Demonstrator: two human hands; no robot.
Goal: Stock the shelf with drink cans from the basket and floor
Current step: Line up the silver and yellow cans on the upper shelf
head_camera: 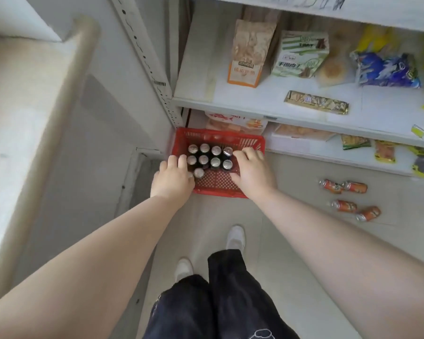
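A red plastic basket (220, 185) stands on the floor against the bottom of the shelf unit. In it stand several dark drink cans (216, 162) upright, silver tops up. My left hand (174, 178) lies over the basket's left rim, its fingers loosely bent beside the left cans and its thumb against the nearest can (199, 172). My right hand (252, 171) is spread over the right rim, fingertips at the far-right can (228, 151). Neither hand lifts a can. Several orange cans (344, 206) lie on their sides on the floor to the right.
The white shelf (230, 104) above the basket carries snack bags and boxes, with bare board at its left end. A lower shelf holds more packets. A pale counter fills the left side. My legs and white shoes (235, 237) stand just behind the basket.
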